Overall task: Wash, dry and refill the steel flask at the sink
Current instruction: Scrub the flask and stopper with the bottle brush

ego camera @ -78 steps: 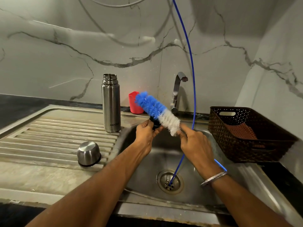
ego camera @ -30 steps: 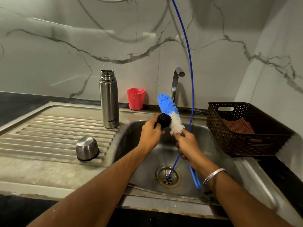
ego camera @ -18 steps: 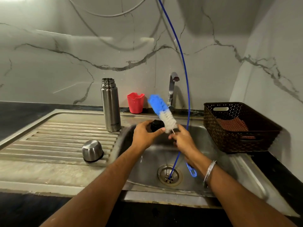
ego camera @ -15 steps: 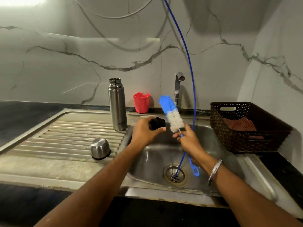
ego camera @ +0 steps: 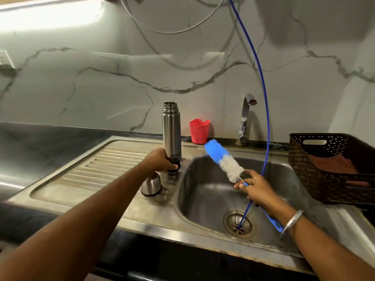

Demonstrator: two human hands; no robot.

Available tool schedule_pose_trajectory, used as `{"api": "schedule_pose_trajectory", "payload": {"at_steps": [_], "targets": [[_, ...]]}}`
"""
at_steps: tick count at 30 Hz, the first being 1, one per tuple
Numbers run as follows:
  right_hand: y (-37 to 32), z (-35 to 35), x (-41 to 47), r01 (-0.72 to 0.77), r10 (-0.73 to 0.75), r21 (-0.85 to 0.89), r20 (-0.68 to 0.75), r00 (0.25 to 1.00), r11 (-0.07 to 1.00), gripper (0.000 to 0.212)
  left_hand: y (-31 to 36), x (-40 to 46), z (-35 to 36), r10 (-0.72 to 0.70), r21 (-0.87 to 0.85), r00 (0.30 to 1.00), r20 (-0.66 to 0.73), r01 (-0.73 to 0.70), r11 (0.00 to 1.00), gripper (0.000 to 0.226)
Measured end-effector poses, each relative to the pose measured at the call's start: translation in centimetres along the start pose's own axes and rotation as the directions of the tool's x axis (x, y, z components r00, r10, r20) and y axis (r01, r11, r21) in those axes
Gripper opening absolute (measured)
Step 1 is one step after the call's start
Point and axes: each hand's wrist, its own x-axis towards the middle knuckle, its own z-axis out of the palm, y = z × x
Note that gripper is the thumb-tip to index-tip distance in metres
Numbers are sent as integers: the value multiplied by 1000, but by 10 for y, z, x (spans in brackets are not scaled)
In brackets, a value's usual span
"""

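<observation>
Your left hand (ego camera: 157, 160) has left the basin and carried the black stopper (ego camera: 173, 166) across to the draining board, where half a second ago it held that stopper over the sink beside the brush. The hand now lies knuckles-up, forearm stretched forward, fingers curled round the stopper, which sits low at the foot of the steel flask (ego camera: 171, 129); whether it rests on the board cannot be told. The flask stands upright and uncapped at the board's far right corner, beside the basin's rim. The steel cup lid (ego camera: 151, 185) lies mouth-down on the board just nearer you, partly hidden by your left wrist.

Your right hand (ego camera: 256, 189) is over the sink (ego camera: 205, 191), thumb and fingers pinching the thin neck of the bottle brush (ego camera: 224, 160), whose blue-and-white bristle head tilts up and to the left. Its blue handle runs back beneath your palm towards the bangle (ego camera: 292, 222) on your wrist.

A blue hose (ego camera: 265, 118) hangs from above, passes behind that hand and ends in the drain (ego camera: 238, 224). The tap (ego camera: 246, 116) rises behind the basin; a red cup (ego camera: 199, 130) stands on the ledge between flask and tap. A dark woven basket (ego camera: 328, 171) holding a reddish-brown cloth (ego camera: 332, 164) sits to the right of the sink.
</observation>
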Motion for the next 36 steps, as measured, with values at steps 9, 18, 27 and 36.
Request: {"api": "schedule_pose_trajectory", "payload": {"at_steps": [9,18,27,36], "targets": [[-1,-2,-4,12,-11,-40,24,1000,999,45,-4,-11,0,-11,290,1000,-17,15,957,47],[-2,-5,3,23,-20,81,-34,999,996,38,-21,-70,1,121,593,992,23,-111,798,41],[-12,-31,-4,-64,94,380,-61,994,923,37,59,-57,34,300,-633,954,24,-218,743,48],[12,-53,6,-111,127,317,-31,991,942,11,99,31,126,-91,-969,993,-70,-46,241,41]]}}
